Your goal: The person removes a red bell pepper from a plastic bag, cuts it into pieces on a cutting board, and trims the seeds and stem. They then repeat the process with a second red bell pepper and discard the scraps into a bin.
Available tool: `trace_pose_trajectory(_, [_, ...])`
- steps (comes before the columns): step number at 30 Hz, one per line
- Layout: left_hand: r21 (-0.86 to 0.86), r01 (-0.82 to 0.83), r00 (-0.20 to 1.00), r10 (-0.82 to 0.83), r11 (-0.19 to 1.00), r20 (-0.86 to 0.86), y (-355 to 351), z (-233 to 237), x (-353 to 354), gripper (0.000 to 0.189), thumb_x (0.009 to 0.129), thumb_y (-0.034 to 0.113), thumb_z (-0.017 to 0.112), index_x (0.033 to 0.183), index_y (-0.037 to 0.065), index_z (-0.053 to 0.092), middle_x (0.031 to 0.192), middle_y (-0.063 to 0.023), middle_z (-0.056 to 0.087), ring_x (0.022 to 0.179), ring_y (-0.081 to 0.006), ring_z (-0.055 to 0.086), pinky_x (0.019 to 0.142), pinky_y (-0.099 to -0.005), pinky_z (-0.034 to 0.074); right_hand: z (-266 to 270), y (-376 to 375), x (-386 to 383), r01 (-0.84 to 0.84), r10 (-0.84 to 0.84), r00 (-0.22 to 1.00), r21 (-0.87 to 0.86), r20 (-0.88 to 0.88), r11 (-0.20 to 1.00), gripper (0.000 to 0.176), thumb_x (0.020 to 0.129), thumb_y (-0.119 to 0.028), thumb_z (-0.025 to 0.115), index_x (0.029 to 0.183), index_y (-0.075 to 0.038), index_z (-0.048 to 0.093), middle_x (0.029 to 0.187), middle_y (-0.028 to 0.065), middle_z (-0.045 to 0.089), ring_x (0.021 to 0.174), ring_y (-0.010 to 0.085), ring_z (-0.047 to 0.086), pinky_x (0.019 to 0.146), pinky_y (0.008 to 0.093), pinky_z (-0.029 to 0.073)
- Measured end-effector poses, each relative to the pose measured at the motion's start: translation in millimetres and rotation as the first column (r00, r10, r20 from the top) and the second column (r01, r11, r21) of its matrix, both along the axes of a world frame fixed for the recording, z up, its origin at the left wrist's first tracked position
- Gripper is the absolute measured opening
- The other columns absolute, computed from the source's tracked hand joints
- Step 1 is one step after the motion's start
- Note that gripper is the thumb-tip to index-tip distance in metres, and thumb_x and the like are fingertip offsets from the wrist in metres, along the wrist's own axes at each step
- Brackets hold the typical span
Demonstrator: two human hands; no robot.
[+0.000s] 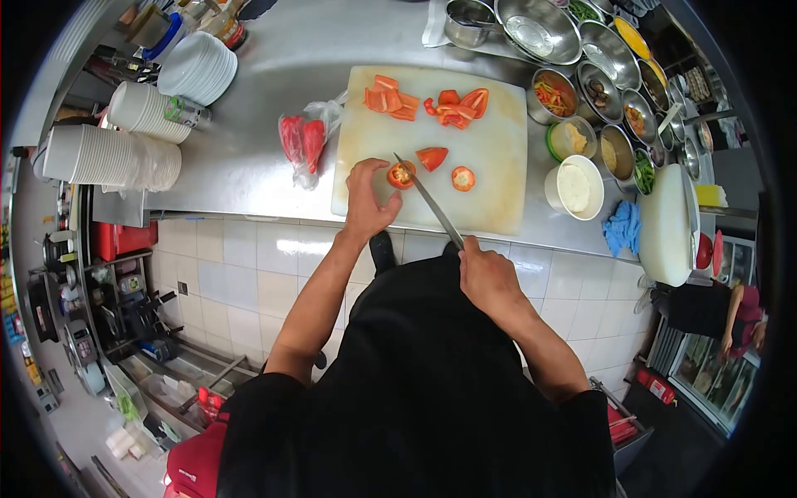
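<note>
On a pale cutting board (pixel 490 166), my left hand (pixel 369 197) holds a cut red pepper (pixel 401 175) near the board's left front edge. My right hand (pixel 490 278) grips the handle of a knife (pixel 437 209), whose blade tip reaches over that pepper. A pepper chunk (pixel 432 158) lies just right of the blade, and a round pepper end (pixel 463 178) sits further right. Flat pepper pieces (pixel 390 98) are at the board's back left, with more cut pepper pieces (pixel 458 108) at the back middle.
Left of the board lies a plastic bag (pixel 302 145) of red peppers. Stacked white bowls (pixel 100 155) stand at the far left. Metal bowls (pixel 540 31) of ingredients, a white tub (pixel 574 187) and a blue cloth (pixel 621 228) are at the right. Another person (pixel 739 319) stands far right.
</note>
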State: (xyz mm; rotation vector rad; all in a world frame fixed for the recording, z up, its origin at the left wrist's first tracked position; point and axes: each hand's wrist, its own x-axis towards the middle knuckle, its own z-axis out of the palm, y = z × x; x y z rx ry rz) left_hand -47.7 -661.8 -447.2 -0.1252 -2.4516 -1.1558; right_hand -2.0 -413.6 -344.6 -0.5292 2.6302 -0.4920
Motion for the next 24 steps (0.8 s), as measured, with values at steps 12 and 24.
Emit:
trace_pose_trajectory(12, [0.108, 0.014, 1.000, -0.014, 0.994, -0.005, 13, -1, -7, 0.038, 0.072, 0.007, 0.075, 0.105, 0.002, 0.057, 0.097, -0.0144, 0.056, 0.091, -0.0295, 0.057, 0.082, -0.0371, 0.049, -71, -20, -7, -0.002, -0.003, 0.996, 0.055, 0.090, 0.999, 0.026, 0.089, -0.006, 0.046, 0.111, 0.006, 0.050, 0.078, 0.0262, 0.067, 0.076, 0.0421, 0.068, 0.072, 0.0536, 0.054])
trace_pose_trajectory(24, [0.319, 0.244, 0.776, -0.382, 0.916, 0.502, -55, 12, -40, 0.056, 0.085, -0.008, 0.046, 0.139, 0.006, 0.050, 0.129, -0.0055, 0.061, 0.113, -0.0134, 0.058, 0.101, -0.0275, 0.043, -21, 24, -18, -0.027, 0.018, 0.996, -0.099, -0.084, 0.995, 0.016, 0.098, -0.016, 0.050, 0.094, -0.001, 0.048, 0.059, 0.0219, 0.059, 0.058, 0.0443, 0.061, 0.054, 0.0534, 0.049])
